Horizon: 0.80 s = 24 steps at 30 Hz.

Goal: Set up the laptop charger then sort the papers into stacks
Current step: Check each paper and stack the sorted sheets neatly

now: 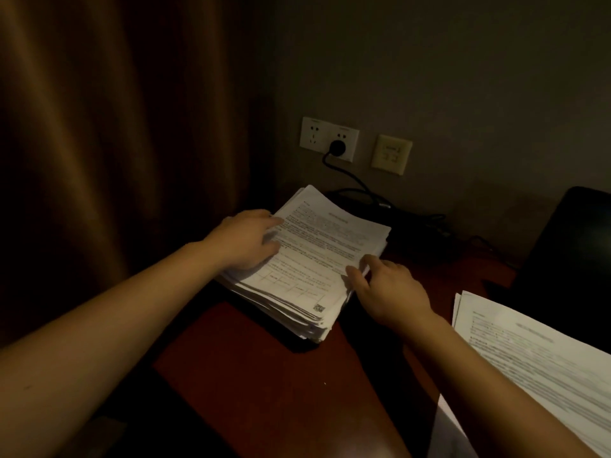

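Head view, dim room: a thick stack of printed papers (307, 259) lies on the dark red tabletop (264, 375), set at a slant just below the white wall socket (329, 138). A black plug (338, 147) sits in that socket, and its cable (360, 183) drops behind the stack toward a dark block — too dark to make out. The left hand (244, 239) rests flat on the stack's left edge, fingers spread and loosely extended, pressing the top sheet without gripping it. The right hand (385, 289) is at the stack's right edge, thumb and forefinger pinched on the corner of the top sheets. Right of the stack, well apart from it, a second pile of papers (542, 365) lies by the right forearm. A brown curtain (115, 143) hangs left of the stack, and a beige switch plate (391, 154) sits just right of the socket.
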Available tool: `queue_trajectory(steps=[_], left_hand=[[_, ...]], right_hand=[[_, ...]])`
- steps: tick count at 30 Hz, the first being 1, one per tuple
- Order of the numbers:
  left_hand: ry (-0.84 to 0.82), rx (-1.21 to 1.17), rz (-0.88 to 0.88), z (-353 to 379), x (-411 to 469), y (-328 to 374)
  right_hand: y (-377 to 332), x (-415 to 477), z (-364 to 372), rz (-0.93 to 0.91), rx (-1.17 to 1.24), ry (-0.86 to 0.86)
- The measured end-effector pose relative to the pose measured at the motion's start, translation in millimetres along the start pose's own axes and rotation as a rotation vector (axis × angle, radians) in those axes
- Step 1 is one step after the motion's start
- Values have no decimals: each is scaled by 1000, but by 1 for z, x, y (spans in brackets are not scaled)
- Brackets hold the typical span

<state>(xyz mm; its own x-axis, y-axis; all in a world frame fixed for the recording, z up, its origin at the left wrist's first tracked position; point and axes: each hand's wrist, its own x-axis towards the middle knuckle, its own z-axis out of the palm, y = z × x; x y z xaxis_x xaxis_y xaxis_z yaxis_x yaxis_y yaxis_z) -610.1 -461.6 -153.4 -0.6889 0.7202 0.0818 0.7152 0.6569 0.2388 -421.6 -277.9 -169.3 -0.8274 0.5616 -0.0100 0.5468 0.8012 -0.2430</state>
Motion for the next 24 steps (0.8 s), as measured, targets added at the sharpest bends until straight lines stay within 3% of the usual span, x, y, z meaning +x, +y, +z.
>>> queue_trajectory(steps=[10, 19, 24], left_hand=[[-40, -15, 363, 18, -54, 127], [-245, -27, 735, 91, -131, 271], [-289, 72, 732, 116, -145, 304]], right_hand=[[86, -74, -23, 36, -182, 98], [197, -210, -35, 233, 16, 275], [226, -270, -36, 376, 159, 325]])
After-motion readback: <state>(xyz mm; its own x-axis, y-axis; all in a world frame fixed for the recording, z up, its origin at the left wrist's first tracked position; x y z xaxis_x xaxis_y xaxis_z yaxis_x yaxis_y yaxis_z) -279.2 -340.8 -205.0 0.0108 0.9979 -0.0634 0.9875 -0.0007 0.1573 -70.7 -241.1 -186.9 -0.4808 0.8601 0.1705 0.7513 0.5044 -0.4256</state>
